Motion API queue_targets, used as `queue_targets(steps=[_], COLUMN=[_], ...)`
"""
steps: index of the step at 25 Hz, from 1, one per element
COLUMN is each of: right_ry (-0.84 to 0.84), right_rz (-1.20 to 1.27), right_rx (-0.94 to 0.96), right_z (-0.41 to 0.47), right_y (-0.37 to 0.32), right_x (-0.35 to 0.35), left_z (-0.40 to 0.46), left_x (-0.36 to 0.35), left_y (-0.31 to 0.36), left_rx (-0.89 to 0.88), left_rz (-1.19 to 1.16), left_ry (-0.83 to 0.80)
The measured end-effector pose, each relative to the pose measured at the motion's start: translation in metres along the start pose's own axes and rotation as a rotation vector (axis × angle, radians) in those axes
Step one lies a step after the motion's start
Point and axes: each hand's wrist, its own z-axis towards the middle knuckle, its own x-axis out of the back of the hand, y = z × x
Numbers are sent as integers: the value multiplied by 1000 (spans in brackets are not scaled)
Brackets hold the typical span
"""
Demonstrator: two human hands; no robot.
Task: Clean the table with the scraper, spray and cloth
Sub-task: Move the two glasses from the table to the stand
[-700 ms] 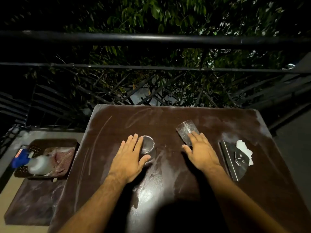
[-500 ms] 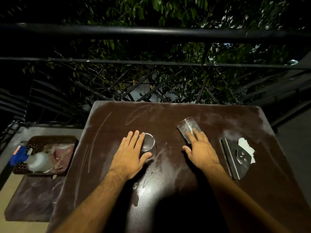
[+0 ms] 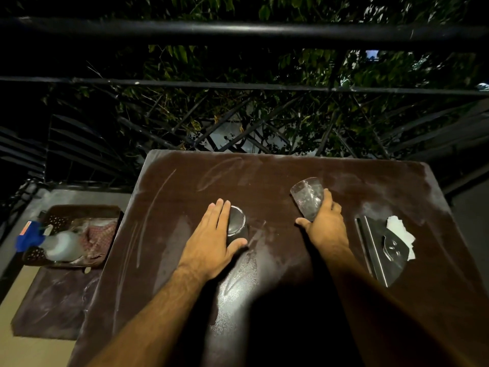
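The dusty brown table carries two clear glasses. My left hand wraps the upright glass near the middle, fingers on its left side and thumb on its near side. My right hand grips the second glass, which tilts away to the left. A flat metal scraper lies at the table's right with white paper tucked under it. The spray bottle, with a blue head, and a patterned cloth lie in a brown tray to the left.
The tray rests on a lower dusty brown surface left of the table. A black metal railing with foliage behind it runs just beyond the table's far edge. Finger streaks mark the dust on the tabletop.
My right hand has slid up and closed around the right glass. My left thumb has tightened on the left glass. The view has shifted slightly.
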Motion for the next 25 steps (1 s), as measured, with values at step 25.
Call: queue_targets(steps=[25], right_ry=[70], right_rz=[402], right_rx=[111], right_z=[-41], right_y=[-10], right_x=[-24], left_z=[11], left_x=[1], left_y=[19], left_rx=[361], left_rz=[-528], left_ry=[60])
